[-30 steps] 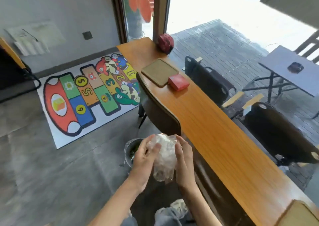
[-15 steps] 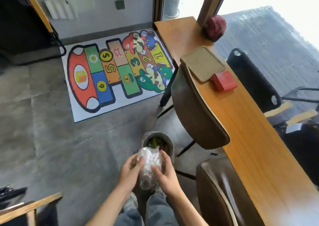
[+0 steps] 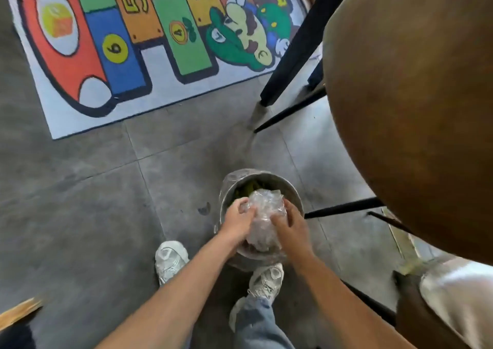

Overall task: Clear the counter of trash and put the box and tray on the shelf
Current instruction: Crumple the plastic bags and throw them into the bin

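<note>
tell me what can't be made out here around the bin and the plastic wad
Head view only:
- Bin contents: only a green patch shows; the plastic wad and both hands cover the rest.
- Left hand and right hand palms: turned away.
- Counter, box, tray, shelf: outside the frame.
- Chair back: hides the floor behind.

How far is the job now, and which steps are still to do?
In hand: both hands, left hand and right hand, hold a crumpled clear plastic wad over the metal bin, which already has green waste inside. The wad is not yet released. The counter, box, tray and shelf are out of view, so nothing shows them done; those steps look left.
</note>
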